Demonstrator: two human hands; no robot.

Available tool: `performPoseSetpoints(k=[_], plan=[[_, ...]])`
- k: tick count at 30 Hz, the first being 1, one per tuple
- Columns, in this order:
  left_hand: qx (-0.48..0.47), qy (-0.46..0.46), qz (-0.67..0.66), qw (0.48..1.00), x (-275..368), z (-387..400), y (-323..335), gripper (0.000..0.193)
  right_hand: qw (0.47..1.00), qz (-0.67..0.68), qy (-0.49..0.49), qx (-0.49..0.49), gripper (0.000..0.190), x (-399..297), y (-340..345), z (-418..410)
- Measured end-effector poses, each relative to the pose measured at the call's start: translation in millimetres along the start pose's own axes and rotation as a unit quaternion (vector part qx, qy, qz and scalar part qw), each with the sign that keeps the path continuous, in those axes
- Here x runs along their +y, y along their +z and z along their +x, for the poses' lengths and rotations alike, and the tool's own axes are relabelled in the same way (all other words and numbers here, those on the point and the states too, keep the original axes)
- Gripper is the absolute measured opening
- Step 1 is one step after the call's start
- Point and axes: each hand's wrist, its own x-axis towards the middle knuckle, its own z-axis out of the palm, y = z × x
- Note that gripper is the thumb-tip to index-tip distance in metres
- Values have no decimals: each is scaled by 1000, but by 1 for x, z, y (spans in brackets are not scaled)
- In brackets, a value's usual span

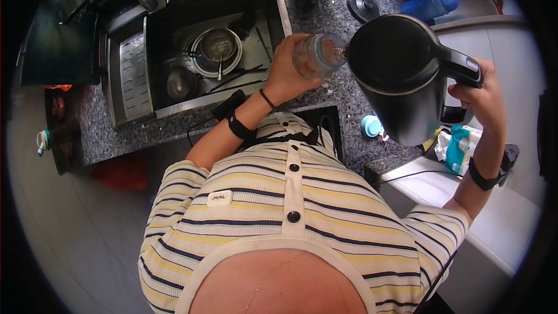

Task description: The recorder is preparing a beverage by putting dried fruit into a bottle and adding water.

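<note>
My left hand (287, 68) is wrapped around a clear bottle (317, 56) with an uncapped mouth, held tilted over the counter beside the sink. My right hand (479, 87) grips the handle of a black electric kettle (394, 57), its lid closed. The kettle's spout meets the bottle's mouth, and a thin stream of clear liquid seems to run between them. Reddish bits show inside the bottle. Below the kettle, a light-blue cap (372, 126) lies on the speckled granite counter (318, 0).
The steel sink (281, 4) at left holds a strainer (219, 44) over bowls, a metal bowl (182, 83) and chopsticks (235, 79). A round kettle base (364, 5) and blue bottle (430, 4) stand behind. A tissue pack (462, 150) sits at right.
</note>
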Motion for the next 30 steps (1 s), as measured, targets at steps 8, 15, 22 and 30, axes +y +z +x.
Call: performPoseSetpoints(k=[8, 15, 22, 30], plan=[[7, 29, -56, 998, 6, 33, 20, 85, 967, 251, -42, -18, 11, 74, 8, 25], [24, 72, -30, 997, 6, 52, 49, 87, 913, 397, -37, 88, 7, 145, 35, 69], [-49, 87, -119, 988, -4, 42, 63, 87, 847, 411, 36, 335, 4, 210, 94, 119], [-114, 55, -125, 984, -10, 33, 75, 88, 784, 316, 78, 529, 16, 286, 155, 177]])
